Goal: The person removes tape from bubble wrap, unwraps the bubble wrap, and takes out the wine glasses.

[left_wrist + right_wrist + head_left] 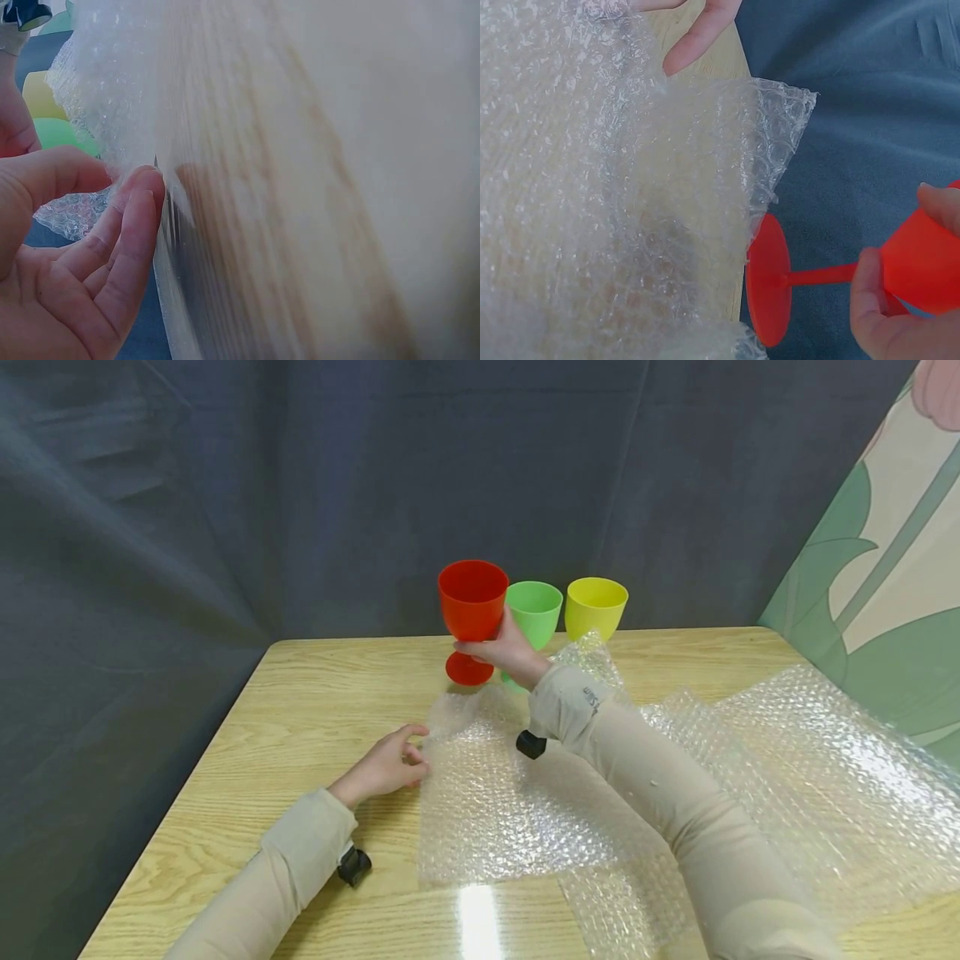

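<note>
My right hand (513, 652) grips a red goblet (471, 614) round the bottom of its bowl. The goblet is upright near the table's back edge, its round foot (769, 281) beside the far edge of a bubble wrap sheet (480, 810). At the left edge of that sheet is my left hand (384, 766), its thumb and fingertips pinching the wrap in the left wrist view. A green goblet (534, 610) stands just behind my right hand, partly hidden by it. To its right is a yellow goblet (596, 606), its lower part covered by raised bubble wrap.
More bubble wrap (832, 785) spreads over the right side of the wooden table (300, 710), and another piece (630, 902) lies near the front. A dark cloth (375, 485) hangs behind the table. On the right is a flower-patterned panel (885, 577).
</note>
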`<state>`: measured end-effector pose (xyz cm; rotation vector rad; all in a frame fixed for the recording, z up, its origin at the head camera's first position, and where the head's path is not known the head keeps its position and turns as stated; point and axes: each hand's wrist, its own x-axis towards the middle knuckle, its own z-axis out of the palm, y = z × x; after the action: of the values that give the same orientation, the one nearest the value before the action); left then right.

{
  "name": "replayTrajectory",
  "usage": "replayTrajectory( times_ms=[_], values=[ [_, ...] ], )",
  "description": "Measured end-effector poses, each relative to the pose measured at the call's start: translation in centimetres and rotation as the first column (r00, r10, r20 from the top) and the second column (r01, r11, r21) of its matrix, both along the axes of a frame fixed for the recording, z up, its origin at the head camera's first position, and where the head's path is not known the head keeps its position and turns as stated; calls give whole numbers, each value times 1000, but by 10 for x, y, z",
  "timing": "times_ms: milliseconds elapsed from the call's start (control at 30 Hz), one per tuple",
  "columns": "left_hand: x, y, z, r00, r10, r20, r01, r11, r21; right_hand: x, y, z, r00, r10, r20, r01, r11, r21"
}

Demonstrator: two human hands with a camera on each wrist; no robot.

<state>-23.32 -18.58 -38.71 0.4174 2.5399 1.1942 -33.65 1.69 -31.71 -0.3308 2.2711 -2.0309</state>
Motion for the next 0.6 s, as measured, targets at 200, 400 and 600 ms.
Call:
replayTrajectory(
  times_ms=[200,400,600],
  values=[
    [-2,-1,-2,1000,-5,6,5,1000,8,1,0,0,1000,3,-11,-3,1000,-9],
    [-2,-1,-4,1000,-11,0,11,1000,8,-1,2,-4,1000,5,3,-5,1000,-12],
    [-2,-1,-4,1000,-7,9,7,1000,5,-3,3,-6,1000,2,13,-2,1000,1]
  ],
)
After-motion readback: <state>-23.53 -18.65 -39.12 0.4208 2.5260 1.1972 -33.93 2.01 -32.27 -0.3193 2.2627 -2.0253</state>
